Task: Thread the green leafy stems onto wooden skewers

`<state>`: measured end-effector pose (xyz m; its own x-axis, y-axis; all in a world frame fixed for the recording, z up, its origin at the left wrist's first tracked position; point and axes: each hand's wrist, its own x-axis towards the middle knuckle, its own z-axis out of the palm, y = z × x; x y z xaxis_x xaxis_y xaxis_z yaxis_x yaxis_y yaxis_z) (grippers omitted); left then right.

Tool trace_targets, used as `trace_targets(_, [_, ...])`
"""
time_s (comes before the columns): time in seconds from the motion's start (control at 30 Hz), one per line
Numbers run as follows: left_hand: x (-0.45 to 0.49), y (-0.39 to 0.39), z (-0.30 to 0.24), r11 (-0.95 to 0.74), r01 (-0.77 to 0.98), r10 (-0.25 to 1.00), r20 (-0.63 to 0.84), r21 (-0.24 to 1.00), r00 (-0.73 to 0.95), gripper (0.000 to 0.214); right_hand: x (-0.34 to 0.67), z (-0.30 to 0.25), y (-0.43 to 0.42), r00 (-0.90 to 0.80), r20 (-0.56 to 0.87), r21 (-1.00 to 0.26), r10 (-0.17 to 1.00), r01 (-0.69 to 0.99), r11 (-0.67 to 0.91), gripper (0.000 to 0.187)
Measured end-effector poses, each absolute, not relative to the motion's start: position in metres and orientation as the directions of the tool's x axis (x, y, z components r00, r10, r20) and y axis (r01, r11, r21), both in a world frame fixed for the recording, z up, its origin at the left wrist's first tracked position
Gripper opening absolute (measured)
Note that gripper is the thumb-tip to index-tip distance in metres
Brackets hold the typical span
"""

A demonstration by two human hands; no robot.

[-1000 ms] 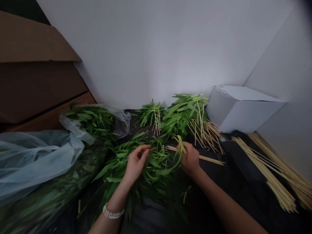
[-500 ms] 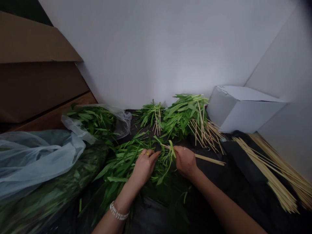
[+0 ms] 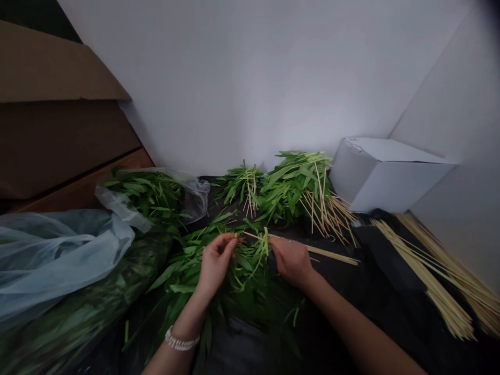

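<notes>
My right hand (image 3: 292,260) is closed on a thin bamboo skewer (image 3: 253,236), whose tip points left. A pale green leafy stem (image 3: 266,242) sits on the skewer just in front of my right fingers, its leaves hanging down. My left hand (image 3: 216,260), with a bead bracelet at the wrist, pinches a small piece of green stem (image 3: 236,235) close to the skewer's tip. Below and around both hands lies a loose heap of leafy greens (image 3: 183,265). A few loose skewers (image 3: 334,254) stick out to the right behind my right hand.
Skewered greens (image 3: 291,179) are piled by the wall, a smaller bunch (image 3: 238,182) beside them. Bagged greens (image 3: 152,195) and a large plastic bag (image 3: 66,255) lie left. A white box (image 3: 394,177) stands right, above bundles of skewers (image 3: 429,281). Cardboard (image 3: 58,140) fills the upper left.
My left hand has moved slightly left and turned, now pinching a stem piece at the skewer's tip. The skewer's tip shows more plainly, and my right hand has shifted slightly left.
</notes>
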<state>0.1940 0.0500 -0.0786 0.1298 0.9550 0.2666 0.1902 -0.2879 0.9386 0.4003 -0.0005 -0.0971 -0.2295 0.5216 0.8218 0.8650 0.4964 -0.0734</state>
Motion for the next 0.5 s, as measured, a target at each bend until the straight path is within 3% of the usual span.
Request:
trace_targets(0.1, [0.1931,0.0523,-0.0782,-0.103,-0.028,0.980,0.106,0.994,0.167,0.030,0.3981,-0.1000,0.0002,-0.289,0.774,-0.030,0.563,0.872,0.488,0.026])
trace_targets(0.2, [0.1932,0.0542,-0.0807,-0.003,-0.162,0.981,0.034,0.987,0.192,0.033,0.3962,-0.1023,0.0009,-0.331,0.741,0.025,0.584,0.883,0.469,0.027])
trace_targets(0.5, [0.1926,0.0557,-0.0840,0.031,-0.236,0.985,0.010,0.971,0.170,0.027,0.3969,-0.1023,0.0006,-0.341,0.725,0.055,0.598,0.894,0.444,0.033])
